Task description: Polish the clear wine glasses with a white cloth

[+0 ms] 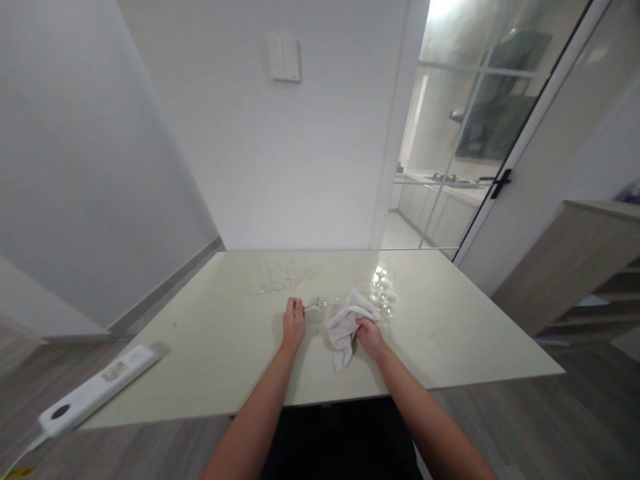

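My left hand (294, 320) is closed around the stem of a small stemmed glass (323, 303), which is tipped sideways with its clear bowl pointing right. My right hand (370, 335) grips a white cloth (345, 328) by its right side, and the cloth hangs in loose folds over the table. A small gap separates the glass bowl from the cloth. Behind my left hand stand several clear glasses (280, 275). Another cluster of clear glasses (383, 293) is just beyond the cloth on the right, their exact shapes blurred by glare.
The pale table (450, 347) meets a white wall at its far edge. A white power strip (100, 390) lies across the front left corner, its cord trailing off. To the right are a glass-paned door (470, 133) and a wooden shelf unit (575, 260).
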A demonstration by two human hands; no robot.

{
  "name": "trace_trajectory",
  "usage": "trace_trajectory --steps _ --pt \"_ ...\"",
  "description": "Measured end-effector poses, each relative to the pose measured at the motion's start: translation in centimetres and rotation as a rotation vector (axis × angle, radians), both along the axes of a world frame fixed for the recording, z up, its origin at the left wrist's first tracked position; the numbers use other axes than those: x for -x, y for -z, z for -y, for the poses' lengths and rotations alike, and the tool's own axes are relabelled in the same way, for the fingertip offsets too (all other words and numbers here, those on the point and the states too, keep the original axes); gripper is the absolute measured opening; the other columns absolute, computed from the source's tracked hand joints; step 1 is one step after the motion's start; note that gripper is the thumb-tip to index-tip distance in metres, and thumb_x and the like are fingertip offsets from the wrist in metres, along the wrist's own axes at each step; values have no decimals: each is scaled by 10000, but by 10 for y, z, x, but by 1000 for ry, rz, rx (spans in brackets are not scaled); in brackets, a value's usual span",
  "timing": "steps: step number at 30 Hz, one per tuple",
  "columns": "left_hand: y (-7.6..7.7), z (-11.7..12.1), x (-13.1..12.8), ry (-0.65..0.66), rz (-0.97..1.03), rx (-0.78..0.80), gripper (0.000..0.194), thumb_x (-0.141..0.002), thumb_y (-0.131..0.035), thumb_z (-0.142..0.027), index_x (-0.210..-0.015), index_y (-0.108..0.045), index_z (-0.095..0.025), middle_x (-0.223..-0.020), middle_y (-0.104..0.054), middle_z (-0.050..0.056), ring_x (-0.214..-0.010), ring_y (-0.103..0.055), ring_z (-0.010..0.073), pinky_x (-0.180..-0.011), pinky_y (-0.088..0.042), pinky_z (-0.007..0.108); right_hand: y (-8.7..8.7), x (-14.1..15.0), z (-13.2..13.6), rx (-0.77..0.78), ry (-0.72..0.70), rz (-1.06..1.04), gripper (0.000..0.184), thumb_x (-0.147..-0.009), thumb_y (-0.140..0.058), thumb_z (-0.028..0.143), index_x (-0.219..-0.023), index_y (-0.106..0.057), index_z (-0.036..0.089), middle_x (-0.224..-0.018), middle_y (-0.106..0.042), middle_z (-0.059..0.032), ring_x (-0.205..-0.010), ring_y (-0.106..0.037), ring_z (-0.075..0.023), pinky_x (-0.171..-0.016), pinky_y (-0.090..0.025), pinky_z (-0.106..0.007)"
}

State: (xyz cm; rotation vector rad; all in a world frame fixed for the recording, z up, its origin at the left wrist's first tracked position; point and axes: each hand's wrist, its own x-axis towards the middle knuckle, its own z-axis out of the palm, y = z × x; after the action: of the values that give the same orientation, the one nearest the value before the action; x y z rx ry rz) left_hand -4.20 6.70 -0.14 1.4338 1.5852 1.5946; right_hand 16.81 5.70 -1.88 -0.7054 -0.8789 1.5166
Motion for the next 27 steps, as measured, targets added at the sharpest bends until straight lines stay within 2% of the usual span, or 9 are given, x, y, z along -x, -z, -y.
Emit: trace_trajectory --steps 4,8,11,15,17,20,24,27 --pt "0 1 0 38 -27 6 336 -929 -303 -502 -759 -401 -230 -579 -417 -55 -511 -436 115 -507 -353 223 4 4 0 4 -13 11 374 -678 -641 392 -1004 -668 211 -1096 -698 -61 -1110 -599 -287 -1014 -424 -452" --pt "0 4 -3 171 -55 29 343 -925 -314 -515 -788 -428 -223 -602 -462 -50 -509 -454 108 -494 -356 220 10 5 1 -16 -44 96 374 -694 -670 437 -990 -662 209 -1100 -697 -74 -1106 -606 -280 -1019 -413 -443" --pt "-1 6 -4 238 -8 32 355 -914 -340 -534 -781 -431 -218 -607 -466 -52 -491 -450 98 -474 -353 216 8 2 2 -15 -45 120 437 -741 -576 528 -1034 -659 214 -1108 -695 -78 -1103 -608 -290 -982 -443 -445" --pt "-3 2 -6 124 198 61 385 -894 -337 -568 -748 -395 -217 -560 -420 -67 -430 -402 87 -419 -316 212 -4 -4 4 -6 -9 -16 612 -800 -344 642 -1112 -644 208 -1156 -676 -88 -1131 -594 -300 -959 -459 -454" --pt "-3 0 -12 65 291 96 370 -875 -356 -579 -769 -368 -225 -561 -413 -79 -404 -382 81 -398 -297 207 -10 -5 6 29 -14 -62 613 -803 -341 623 -1122 -642 195 -1157 -676 -91 -1146 -585 -295 -970 -450 -442" --pt "-2 0 -32 102 340 130 344 -832 -453 -563 -824 -342 -238 -560 -394 -101 -398 -376 81 -401 -295 200 -14 0 8 121 -115 -117 532 -803 -411 558 -1093 -654 183 -1102 -698 -86 -1160 -576 -273 -1001 -423 -421" --pt "-1 13 -62 174 151 2 305 -823 -536 -486 -866 -390 -223 -647 -445 -71 -510 -440 86 -507 -366 209 -13 8 9 117 -255 -197 461 -807 -502 539 -1060 -659 188 -1055 -712 -73 -1162 -569 -252 -1017 -398 -409" --pt "-3 30 -74 274 -52 -30 308 -793 -613 -432 -906 -426 -216 -664 -469 -64 -549 -456 96 -541 -370 218 -9 9 8 104 -185 -217 371 -750 -612 494 -960 -676 196 -968 -727 -57 -1083 -607 -253 -964 -438 -391"
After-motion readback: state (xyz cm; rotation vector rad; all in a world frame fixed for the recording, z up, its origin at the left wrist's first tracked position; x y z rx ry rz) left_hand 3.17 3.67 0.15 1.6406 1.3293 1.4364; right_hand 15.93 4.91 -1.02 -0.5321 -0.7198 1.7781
